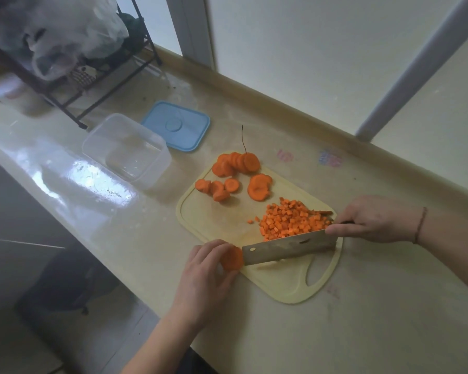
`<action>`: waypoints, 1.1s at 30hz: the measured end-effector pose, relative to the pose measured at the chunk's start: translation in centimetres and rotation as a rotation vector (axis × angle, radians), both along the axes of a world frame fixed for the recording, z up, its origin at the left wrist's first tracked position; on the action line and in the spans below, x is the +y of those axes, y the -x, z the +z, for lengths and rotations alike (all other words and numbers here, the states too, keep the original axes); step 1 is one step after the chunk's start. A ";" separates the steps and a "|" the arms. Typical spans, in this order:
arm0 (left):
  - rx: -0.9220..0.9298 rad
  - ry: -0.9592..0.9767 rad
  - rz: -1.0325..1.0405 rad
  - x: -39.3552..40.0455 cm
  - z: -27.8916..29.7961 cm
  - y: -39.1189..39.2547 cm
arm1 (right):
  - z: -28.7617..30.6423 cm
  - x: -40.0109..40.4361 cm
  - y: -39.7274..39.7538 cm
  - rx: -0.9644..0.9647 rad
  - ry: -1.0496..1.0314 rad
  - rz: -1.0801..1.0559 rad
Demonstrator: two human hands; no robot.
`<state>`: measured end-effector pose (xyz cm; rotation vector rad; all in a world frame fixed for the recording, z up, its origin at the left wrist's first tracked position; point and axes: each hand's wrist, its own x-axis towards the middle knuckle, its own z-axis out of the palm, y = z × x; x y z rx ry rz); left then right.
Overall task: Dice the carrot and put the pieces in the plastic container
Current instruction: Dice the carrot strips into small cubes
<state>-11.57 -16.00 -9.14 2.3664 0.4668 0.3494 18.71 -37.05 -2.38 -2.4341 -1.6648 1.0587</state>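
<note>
A pale yellow cutting board lies on the counter. Several carrot rounds sit at its far end, and a heap of diced carrot lies near its right side. My left hand pinches a stack of carrot slices at the board's near left edge. My right hand grips the handle of a cleaver, whose blade stands on the board right against that stack. The clear plastic container stands left of the board with no carrot in it.
A blue lid lies behind the container. A dark wire rack with plastic bags stands at the far left. The wall and a window frame run along the counter's far side; the counter's front edge drops off at the left.
</note>
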 end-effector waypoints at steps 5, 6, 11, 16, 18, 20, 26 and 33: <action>-0.022 -0.009 0.003 0.1 0.0 0.2 | 0.3 0.4 0.2 0.048 -0.057 -0.073; -0.028 -0.011 0.006 0.0 0.0 0.2 | 0.4 0.5 0.3 0.058 -0.061 -0.086; -0.082 -0.015 0.008 0.0 0.2 0.1 | 1.3 0.2 2.5 0.079 -0.123 -0.160; -0.141 -0.017 0.043 -0.2 0.3 0.0 | 2.0 -1.9 9.5 0.126 -0.214 -0.335; -0.149 -0.030 0.066 -0.2 0.1 0.2 | 1.5 -2.5 12.2 0.200 -0.212 -0.419; -0.154 -0.056 0.087 -0.1 -0.1 0.6 | 0.6 -2.8 14.1 0.244 -0.186 -0.490; -0.126 -0.083 0.083 0.4 -0.8 0.9 | -0.1 -2.4 14.9 0.388 -0.138 -0.677; -0.116 -0.120 0.011 -0.1 -0.9 -0.3 | 0.6 -2.0 13.2 0.428 -0.180 -0.863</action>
